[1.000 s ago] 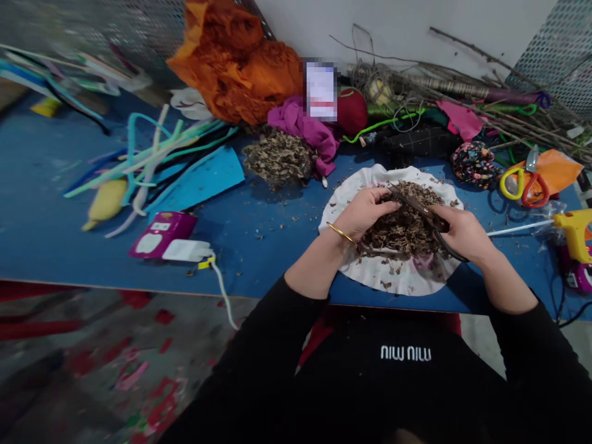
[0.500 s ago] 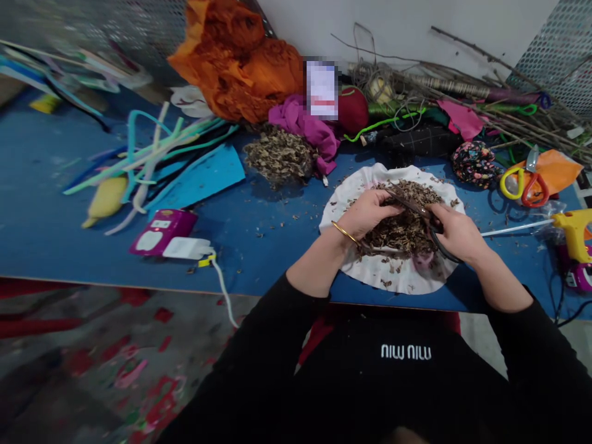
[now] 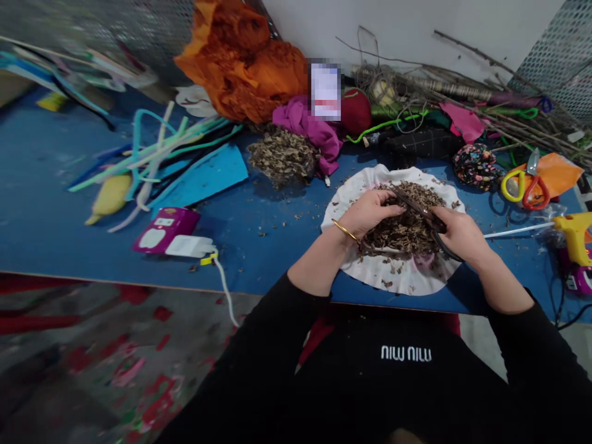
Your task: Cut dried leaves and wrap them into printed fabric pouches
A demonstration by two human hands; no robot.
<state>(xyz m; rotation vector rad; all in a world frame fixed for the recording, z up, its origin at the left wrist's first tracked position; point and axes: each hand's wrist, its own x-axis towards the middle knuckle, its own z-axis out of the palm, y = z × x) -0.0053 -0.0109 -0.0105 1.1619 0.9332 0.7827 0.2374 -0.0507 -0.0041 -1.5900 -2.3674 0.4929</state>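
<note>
A round white cloth [image 3: 340, 262] lies near the table's front edge, with a heap of brown dried plant bits [image 3: 398, 231] on it. My right hand [image 3: 462, 234] is closed round the handles of dark scissors [image 3: 413, 205], whose blades point up and left over the heap. My left hand [image 3: 370, 214], with a gold bangle at the wrist, is at the heap's left side. Its fingers are pinched near the blades; what they hold is too small to make out. A pinkish piece [image 3: 423, 259] shows at the heap's lower edge.
Behind the cloth are a brown dried bundle [image 3: 283, 157], purple fabric [image 3: 319, 135], orange paper [image 3: 250, 68] and twigs [image 3: 490, 98]. To the right lie red-and-yellow scissors [image 3: 536, 188] and a yellow glue gun [image 3: 571, 231]. A purple box [image 3: 169, 229], pipe cleaners [image 3: 148, 154] and blue sheet [image 3: 208, 179] are left.
The whole view has shifted slightly, so the table items appear a little further right. Both hands stay over the heap, with the scissors still in my right hand.
</note>
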